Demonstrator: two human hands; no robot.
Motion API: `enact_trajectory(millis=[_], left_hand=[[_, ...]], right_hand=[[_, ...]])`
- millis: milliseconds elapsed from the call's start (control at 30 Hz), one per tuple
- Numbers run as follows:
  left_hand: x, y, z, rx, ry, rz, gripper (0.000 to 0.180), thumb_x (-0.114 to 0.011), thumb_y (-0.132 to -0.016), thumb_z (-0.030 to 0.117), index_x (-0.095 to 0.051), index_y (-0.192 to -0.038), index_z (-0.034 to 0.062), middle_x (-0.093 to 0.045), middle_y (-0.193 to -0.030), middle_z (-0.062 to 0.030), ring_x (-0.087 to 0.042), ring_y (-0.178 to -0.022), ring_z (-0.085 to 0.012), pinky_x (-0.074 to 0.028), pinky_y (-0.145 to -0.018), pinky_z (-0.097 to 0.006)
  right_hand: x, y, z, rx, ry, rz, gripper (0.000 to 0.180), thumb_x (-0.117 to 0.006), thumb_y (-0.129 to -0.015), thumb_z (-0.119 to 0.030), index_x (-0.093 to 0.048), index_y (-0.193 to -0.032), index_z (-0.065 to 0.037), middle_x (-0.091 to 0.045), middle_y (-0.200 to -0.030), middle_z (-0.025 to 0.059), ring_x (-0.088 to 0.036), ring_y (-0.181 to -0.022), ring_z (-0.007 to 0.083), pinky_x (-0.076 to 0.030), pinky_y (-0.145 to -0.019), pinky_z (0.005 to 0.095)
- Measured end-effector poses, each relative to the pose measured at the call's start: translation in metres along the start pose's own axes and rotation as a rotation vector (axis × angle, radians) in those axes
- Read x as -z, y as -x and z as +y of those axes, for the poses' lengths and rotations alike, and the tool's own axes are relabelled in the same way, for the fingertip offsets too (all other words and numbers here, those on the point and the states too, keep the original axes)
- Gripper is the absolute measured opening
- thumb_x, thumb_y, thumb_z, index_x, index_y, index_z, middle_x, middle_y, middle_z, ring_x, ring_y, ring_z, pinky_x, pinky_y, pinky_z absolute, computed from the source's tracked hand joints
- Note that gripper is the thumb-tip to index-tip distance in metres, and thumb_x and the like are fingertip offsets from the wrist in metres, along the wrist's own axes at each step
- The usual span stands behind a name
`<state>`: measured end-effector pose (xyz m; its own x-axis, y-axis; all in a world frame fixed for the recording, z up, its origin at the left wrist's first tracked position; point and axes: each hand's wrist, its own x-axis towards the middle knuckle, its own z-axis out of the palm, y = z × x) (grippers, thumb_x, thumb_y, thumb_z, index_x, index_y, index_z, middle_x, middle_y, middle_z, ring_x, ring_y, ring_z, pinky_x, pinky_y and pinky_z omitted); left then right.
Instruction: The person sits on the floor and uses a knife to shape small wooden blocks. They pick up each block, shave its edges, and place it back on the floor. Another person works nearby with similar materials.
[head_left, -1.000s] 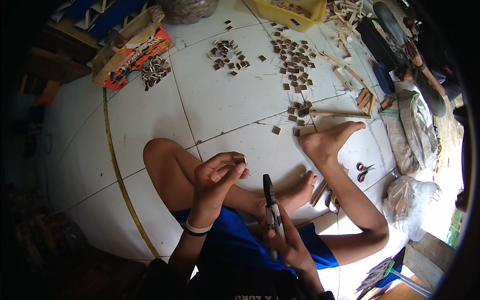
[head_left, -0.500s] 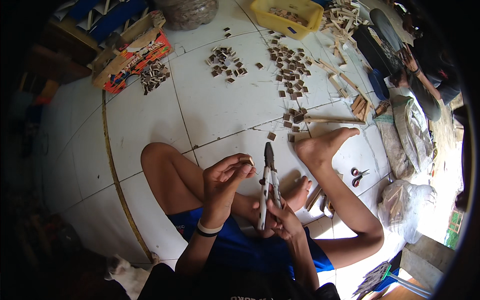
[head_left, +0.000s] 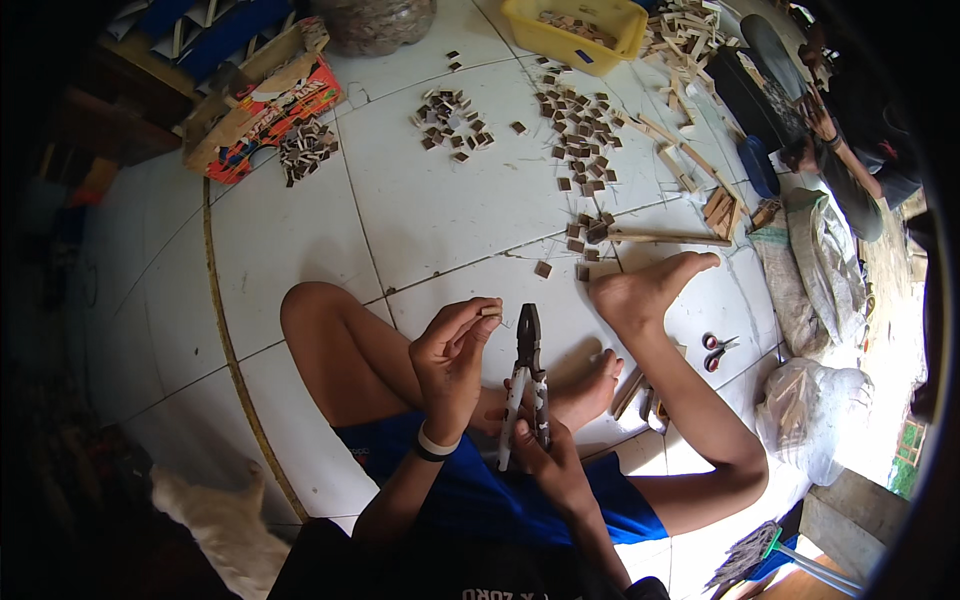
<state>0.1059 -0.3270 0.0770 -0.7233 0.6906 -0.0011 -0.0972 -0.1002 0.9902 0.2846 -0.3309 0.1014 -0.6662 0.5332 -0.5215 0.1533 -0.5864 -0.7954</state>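
Left hand point(head_left: 450, 355) was raised above the crossed legs, thumb and fingers pinching a small wooden block point(head_left: 490, 313) at their tips; a fine wire-like strand point(head_left: 508, 323) showed beside it. Right hand point(head_left: 550, 462) had its fingers curled around the handles of the pliers point(head_left: 529, 345), handles spread somewhat; nose pointed up, just beside the block but apparently not touching it. Whether the jaws were parted could not be told. Risks, judged: the block offered little surface to the pinch, so a sideways tug might twist it loose; the left fingertips sat near the tool's nose and could be nipped if aim wandered; a slipped block could drop toward the bare foot point(head_left: 600, 385) or among the loose blocks point(head_left: 580, 130) on the tiled floor point(head_left: 450, 210).
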Motion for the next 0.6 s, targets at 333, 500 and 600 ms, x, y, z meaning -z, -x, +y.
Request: enact_trajectory(millis=[333,500,600], left_hand=[[-0.005,0.0,0.008,-0.107,-0.088,-0.071,0.013,-0.068,-0.098,-0.003,-0.071,-0.108,-0.0102,-0.073,-0.102,-0.013,-0.074,-0.095,-0.0204,-0.063,-0.09,-0.033],[-0.005,0.001,0.01,-0.127,-0.094,-0.079,0.013,-0.068,-0.098,-0.004,-0.072,-0.108,-0.0102,-0.073,-0.102,-0.0129,-0.074,-0.094,-0.0201,-0.064,-0.088,-0.033],[-0.005,0.0,0.013,-0.152,-0.118,-0.092,0.013,-0.07,-0.096,-0.006,-0.072,-0.108,-0.0099,-0.073,-0.102,-0.0134,-0.074,-0.093,-0.0189,-0.062,-0.087,-0.03]], right_hand=[[-0.007,0.007,-0.005,0.061,0.015,0.044,0.03,-0.052,-0.11,-0.017,-0.058,-0.133,0.002,-0.069,-0.113,0.0114,-0.065,-0.106,0.0159,-0.052,-0.094,0.0319],[-0.009,0.007,-0.002,0.102,0.036,0.076,0.029,-0.053,-0.11,-0.018,-0.059,-0.13,0.002,-0.071,-0.11,0.0115,-0.066,-0.106,0.0164,-0.052,-0.092,0.0314],[-0.011,0.008,-0.001,0.105,0.047,0.095,0.029,-0.053,-0.11,-0.019,-0.06,-0.128,0.002,-0.071,-0.107,0.0109,-0.067,-0.104,0.0163,-0.052,-0.091,0.031]])
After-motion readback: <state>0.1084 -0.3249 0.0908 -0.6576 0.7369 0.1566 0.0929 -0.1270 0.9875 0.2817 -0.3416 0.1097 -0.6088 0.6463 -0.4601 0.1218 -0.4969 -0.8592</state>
